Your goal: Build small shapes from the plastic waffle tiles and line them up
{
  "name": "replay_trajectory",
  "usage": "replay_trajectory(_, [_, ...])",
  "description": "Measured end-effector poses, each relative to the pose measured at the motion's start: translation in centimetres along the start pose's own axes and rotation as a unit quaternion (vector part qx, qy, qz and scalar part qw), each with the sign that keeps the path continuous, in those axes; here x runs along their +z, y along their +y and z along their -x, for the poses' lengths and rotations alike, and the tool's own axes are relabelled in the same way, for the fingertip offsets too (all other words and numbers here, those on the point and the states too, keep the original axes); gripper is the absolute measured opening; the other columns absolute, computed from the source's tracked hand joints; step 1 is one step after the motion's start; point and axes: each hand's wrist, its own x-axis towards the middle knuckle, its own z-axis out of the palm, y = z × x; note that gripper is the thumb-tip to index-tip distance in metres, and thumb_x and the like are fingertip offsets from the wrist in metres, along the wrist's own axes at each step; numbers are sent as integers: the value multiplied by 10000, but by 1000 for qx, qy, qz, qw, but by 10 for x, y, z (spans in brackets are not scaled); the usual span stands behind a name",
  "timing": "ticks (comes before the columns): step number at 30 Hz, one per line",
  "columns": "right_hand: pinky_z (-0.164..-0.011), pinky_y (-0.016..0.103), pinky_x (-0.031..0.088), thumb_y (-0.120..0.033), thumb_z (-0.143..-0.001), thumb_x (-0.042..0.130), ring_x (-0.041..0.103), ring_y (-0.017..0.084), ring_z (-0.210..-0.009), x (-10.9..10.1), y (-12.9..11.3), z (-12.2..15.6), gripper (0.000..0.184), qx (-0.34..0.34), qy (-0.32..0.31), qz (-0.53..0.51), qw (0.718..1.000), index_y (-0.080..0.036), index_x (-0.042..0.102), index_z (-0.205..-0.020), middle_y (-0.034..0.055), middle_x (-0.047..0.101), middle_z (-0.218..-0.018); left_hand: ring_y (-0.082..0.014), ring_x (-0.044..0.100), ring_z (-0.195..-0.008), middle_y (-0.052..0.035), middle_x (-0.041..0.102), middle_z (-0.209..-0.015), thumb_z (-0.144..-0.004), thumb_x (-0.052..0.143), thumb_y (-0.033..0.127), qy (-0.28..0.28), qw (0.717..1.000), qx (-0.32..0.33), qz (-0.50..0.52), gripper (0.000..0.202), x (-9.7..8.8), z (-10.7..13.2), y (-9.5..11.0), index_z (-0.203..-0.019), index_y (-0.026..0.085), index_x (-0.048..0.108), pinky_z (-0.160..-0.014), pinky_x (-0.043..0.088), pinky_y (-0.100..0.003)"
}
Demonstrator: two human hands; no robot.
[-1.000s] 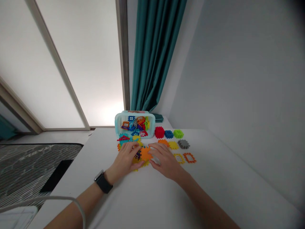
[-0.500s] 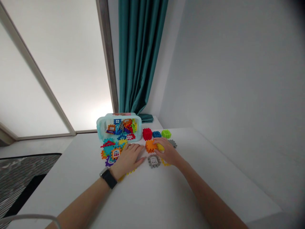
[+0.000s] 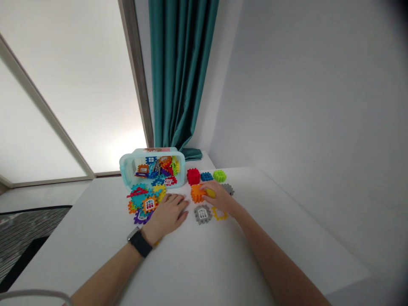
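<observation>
My left hand [image 3: 167, 216] lies palm down on the white table [image 3: 197, 267], fingers stretched out. It is beside a loose pile of toothed plastic building tiles, among them an orange window tile [image 3: 149, 205]. My right hand [image 3: 219, 197] has its thumb and fingers closed on the right edge of an orange building tile, at the top of an orange stack [image 3: 196, 193]. A yellow stack [image 3: 210, 193] is partly hidden under this hand. In front of it lie a grey window tile [image 3: 203, 214] and a yellow window tile [image 3: 219, 213].
A pale blue tub [image 3: 126, 170] lies on its side, its opening towards me, with many mixed tiles inside. Red [image 3: 193, 177], blue [image 3: 206, 176] and lime green [image 3: 219, 175] stacks stand at the back. A grey piece [image 3: 228, 188] sits behind my right hand. A wall [image 3: 302, 127] rises on the right.
The view has shifted slightly, so everything sits a little further left. My right hand stays at the orange stack, and the yellow window tile shows more. My left hand remains flat on the table.
</observation>
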Motion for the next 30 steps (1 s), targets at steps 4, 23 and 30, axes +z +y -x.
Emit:
replay_trajectory(4, [-1024,496,486,-212,-859,673,641,253,-1148,-1,0,-1,191,-4,-9,2,1000,-226,685,-1049,88,707,-1212,-293,585,-1088,-101,652,-1193,-936,566,276,-8,1000,0,-10,260,0,-1,1,-1181,239,643,-992,393,-487])
replay_trajectory(23, [-1081,499,429,-192,-829,682,629,265,-1175,1,3,1,215,36,-15,-40,998,-238,701,-1038,85,708,-1209,-277,564,-1143,-99,632,-1246,-980,495,307,-43,998,-13,-38,281,-1,0,2,-1217,230,623,-1026,384,-474])
replay_trajectory(30, [-1079,490,421,-160,-821,666,609,267,-1205,1,3,3,241,46,-26,-29,998,-240,681,-1048,78,699,-1237,-279,564,-1145,-97,630,-1249,-976,508,317,-44,998,-13,-45,284,0,0,1,-1222,230,618,-1026,383,-467])
